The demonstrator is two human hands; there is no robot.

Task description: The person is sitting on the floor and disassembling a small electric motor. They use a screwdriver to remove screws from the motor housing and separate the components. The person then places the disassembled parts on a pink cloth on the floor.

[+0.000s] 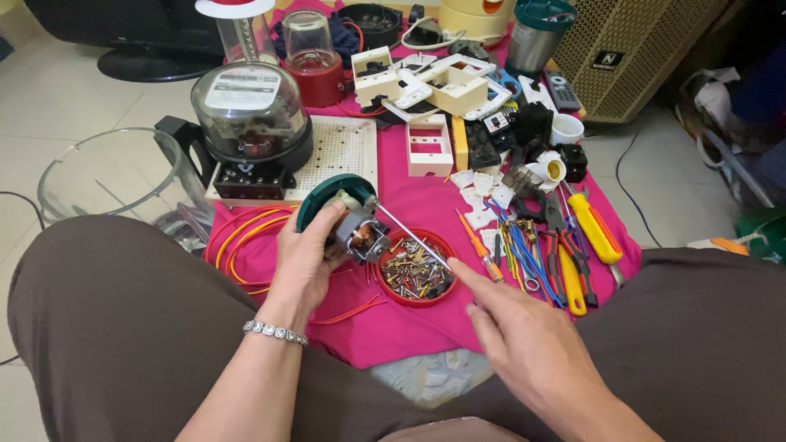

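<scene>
My left hand grips a small electric motor with a green round base, held above the pink cloth. A thin metal rod runs from the motor toward my right hand, whose index fingertip touches the rod's lower end; I cannot tell whether the fingers pinch it. Just under the rod sits a red round lid filled with several screws and small metal parts. A silver bracelet is on my left wrist.
Screwdrivers and pliers and blue wires lie right of the lid. An electric meter under a glass dome stands on a white perforated board. White plastic boxes, a glass jug, orange wire loops.
</scene>
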